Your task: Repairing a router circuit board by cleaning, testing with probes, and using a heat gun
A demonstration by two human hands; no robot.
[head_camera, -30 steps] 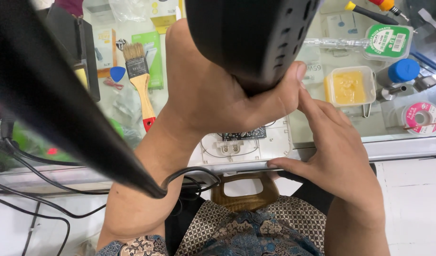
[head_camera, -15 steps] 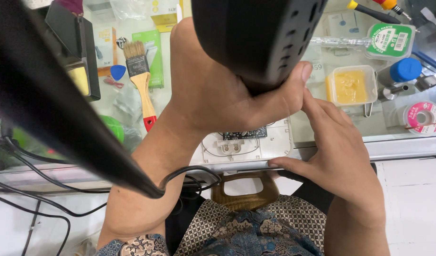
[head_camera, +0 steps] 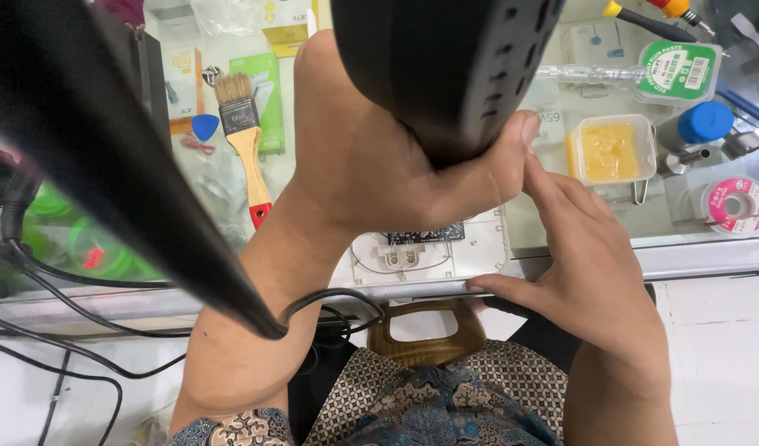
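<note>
The glass-topped worktop point(head_camera: 710, 248) is crowded: a wooden-handled brush point(head_camera: 246, 140) lies at the left, a small tub of yellow paste point(head_camera: 609, 149) and a blue-capped bottle point(head_camera: 700, 124) sit at the right, and a pink-labelled spool point(head_camera: 735, 202) lies near the front edge.

Your left hand point(head_camera: 379, 165) is closed around a large black handheld tool point(head_camera: 445, 66), the thumb pressed against its underside. The tool's body runs up and away from you, its long axis tilted toward the upper right, and it hides whatever its working end is aimed at.

The white opened device point(head_camera: 433, 252) lies flat at the near edge of the worktop, directly below your left hand and touching your right. A dark circuit board point(head_camera: 425, 234) shows in its upper part; most of the device is covered by your left wrist.

Your right hand point(head_camera: 586, 264) is the nearer one to the device. Its thumb lies along the device's front edge, and its fingers point(head_camera: 553, 186) reach upward beside the right side, tips meeting your left thumb. I cannot tell whether the device is pinched or merely steadied.

A dark cable point(head_camera: 90, 289) runs across the left foreground.
</note>
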